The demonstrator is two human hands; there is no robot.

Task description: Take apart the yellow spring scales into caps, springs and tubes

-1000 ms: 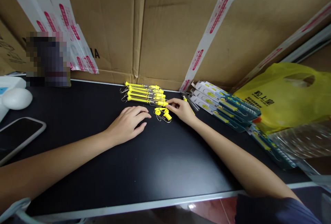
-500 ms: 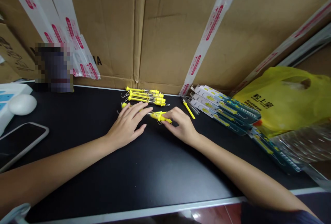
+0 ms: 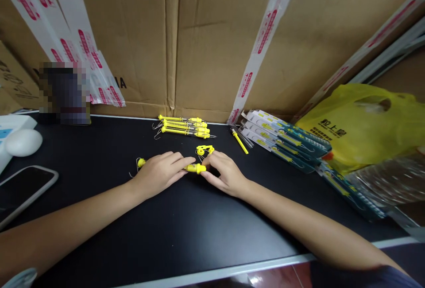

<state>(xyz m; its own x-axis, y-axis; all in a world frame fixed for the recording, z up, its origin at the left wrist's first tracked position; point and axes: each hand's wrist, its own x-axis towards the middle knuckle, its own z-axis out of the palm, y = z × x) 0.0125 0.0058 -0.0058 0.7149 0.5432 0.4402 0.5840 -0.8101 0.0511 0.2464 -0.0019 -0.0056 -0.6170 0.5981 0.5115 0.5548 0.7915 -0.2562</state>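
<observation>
A yellow spring scale [image 3: 194,169] lies flat on the black table [image 3: 186,226], its left end [image 3: 141,162] poking out past my left hand. My left hand [image 3: 160,173] rests on top of it with the fingers stretched out and close together. My right hand [image 3: 222,174] pinches the scale's right yellow end between thumb and fingertips. Just beyond my hands lie small yellow loose parts [image 3: 204,149]. A row of finished yellow spring scales [image 3: 182,126] lies near the cardboard wall. A single yellow rod [image 3: 240,141] lies to their right.
Packaged scales on cards [image 3: 285,139] are fanned out at the right, beside a yellow plastic bag [image 3: 365,128] and clear wrapping [image 3: 381,181]. A phone [image 3: 23,188] and a white device [image 3: 16,139] sit at the left. Taped cardboard boxes [image 3: 199,40] wall off the back.
Both hands have drawn one scale out of the row toward me across the table. The small yellow parts now lie beyond my hands rather than between them.
</observation>
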